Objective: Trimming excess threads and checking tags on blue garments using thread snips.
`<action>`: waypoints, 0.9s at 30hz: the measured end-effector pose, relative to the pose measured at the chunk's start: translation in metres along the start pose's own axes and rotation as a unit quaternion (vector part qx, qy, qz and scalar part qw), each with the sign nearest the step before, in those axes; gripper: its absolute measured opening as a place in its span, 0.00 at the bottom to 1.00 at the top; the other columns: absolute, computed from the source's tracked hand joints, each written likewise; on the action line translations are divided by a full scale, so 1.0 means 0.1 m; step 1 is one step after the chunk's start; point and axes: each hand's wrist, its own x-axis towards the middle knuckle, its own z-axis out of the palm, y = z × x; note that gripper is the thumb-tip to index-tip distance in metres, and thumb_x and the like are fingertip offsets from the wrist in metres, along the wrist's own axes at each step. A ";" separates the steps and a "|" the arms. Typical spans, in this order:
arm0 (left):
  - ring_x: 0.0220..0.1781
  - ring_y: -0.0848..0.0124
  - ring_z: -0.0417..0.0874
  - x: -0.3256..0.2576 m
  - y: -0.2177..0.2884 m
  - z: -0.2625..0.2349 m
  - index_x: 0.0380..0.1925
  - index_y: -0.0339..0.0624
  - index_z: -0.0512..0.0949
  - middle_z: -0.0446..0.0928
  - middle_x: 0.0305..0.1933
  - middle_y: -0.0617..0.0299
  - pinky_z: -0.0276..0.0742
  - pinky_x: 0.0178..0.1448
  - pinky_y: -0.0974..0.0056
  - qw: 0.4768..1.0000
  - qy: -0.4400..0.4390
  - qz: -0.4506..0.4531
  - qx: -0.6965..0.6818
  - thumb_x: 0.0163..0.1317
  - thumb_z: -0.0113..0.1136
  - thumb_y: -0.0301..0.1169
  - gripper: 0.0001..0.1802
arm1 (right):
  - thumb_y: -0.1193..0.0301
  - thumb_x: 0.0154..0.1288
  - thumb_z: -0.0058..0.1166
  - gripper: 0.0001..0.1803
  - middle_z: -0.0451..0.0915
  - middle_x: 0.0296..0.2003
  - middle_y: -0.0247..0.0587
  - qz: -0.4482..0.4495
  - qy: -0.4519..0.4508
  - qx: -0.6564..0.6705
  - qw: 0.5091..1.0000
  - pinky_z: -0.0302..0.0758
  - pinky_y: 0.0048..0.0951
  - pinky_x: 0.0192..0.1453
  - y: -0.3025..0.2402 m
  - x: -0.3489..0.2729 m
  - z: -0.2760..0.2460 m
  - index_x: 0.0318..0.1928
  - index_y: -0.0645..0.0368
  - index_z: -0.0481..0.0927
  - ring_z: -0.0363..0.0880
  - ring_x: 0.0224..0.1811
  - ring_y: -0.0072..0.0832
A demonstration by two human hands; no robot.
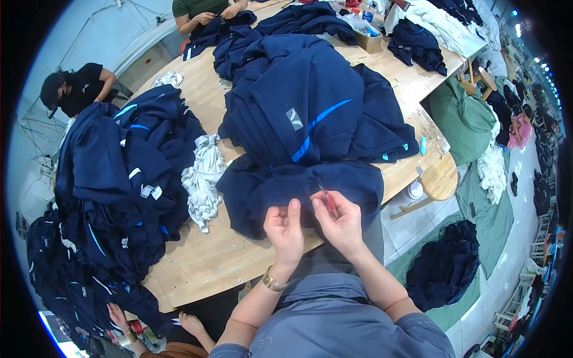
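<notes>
A dark navy garment point(298, 185) lies spread at the table's near edge, under both my hands. In my right hand point(343, 227) is a small pair of red-handled thread snips point(327, 200), its dark thin blades pointing away from me over the cloth. My left hand point(285, 231) is just to the left, its fingers curled in and its thumb raised. Whatever its fingers may pinch is too small to make out. Right beyond lies a large heap of navy garments point(292, 89) with a bright blue stripe and a grey patch.
Another navy pile point(125, 161) covers the table's left side, beside a strip of crumpled white cloth point(204, 179). A wooden stool point(439, 178) stands at the right. A dark cloth bundle point(444, 265) lies on the floor. Other people work at the far side and lower left.
</notes>
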 end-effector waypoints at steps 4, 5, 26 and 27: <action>0.26 0.87 0.68 -0.06 0.03 0.04 0.28 0.37 0.72 0.74 0.27 0.68 0.64 0.29 0.81 0.983 -0.013 0.087 0.163 0.62 0.58 0.28 0.08 | 0.77 0.57 0.57 0.05 0.72 0.16 0.31 -0.036 0.019 -0.074 0.996 0.62 0.17 0.20 -0.04 0.01 0.02 0.32 0.66 0.75 0.63 0.17 0.10; 0.26 0.87 0.68 -0.08 -0.01 0.04 0.28 0.36 0.72 0.74 0.27 0.68 0.64 0.30 0.81 0.981 -0.011 0.098 0.165 0.61 0.59 0.26 0.07 | 0.77 0.57 0.57 0.05 0.72 0.16 0.31 -0.036 0.018 -0.074 0.996 0.62 0.17 0.20 -0.07 0.01 0.02 0.32 0.66 0.75 0.63 0.17 0.10; 0.41 0.79 0.77 0.03 -0.02 -0.01 0.41 0.39 0.71 0.77 0.39 0.63 0.76 0.50 0.70 0.991 -0.042 -0.049 -0.114 0.66 0.51 0.27 0.06 | 0.75 0.60 0.57 0.06 0.65 0.16 0.20 -0.012 -0.012 -0.014 1.000 0.52 0.14 0.18 -0.04 0.04 0.02 0.32 0.63 0.74 0.56 0.17 0.06; 0.40 0.78 0.78 0.03 0.02 0.03 0.41 0.39 0.71 0.77 0.39 0.63 0.76 0.51 0.68 0.991 -0.023 -0.067 -0.114 0.66 0.51 0.27 0.06 | 0.75 0.60 0.57 0.06 0.66 0.16 0.22 -0.001 0.000 0.007 1.000 0.53 0.13 0.19 -0.05 0.05 0.02 0.32 0.63 0.74 0.56 0.17 0.06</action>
